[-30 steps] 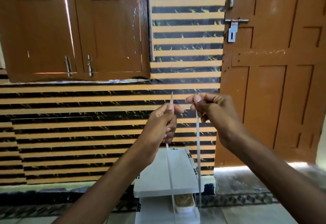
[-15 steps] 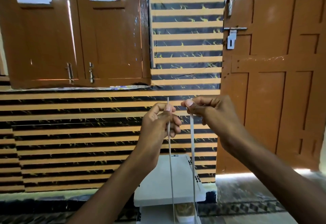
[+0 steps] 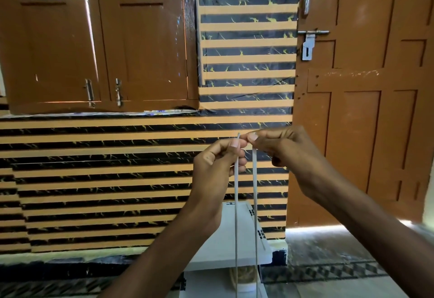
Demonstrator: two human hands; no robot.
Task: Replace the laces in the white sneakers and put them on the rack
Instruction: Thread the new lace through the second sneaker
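Striped wall behind, left hand [image 3: 218,171] and right hand [image 3: 288,154] each pinch 1 strand of white lace [image 3: 254,180] at frame centre; the 2 strands hang vertically toward the rack [image 3: 246,246] below; sneakers unseen.

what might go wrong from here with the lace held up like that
The left hand and right hand each pinch the lace only at the fingertips, so a strand might slip and drop. The two strands hang close side by side and may twist together. They also hang down in front of the white rack, so they might catch on a shelf edge.
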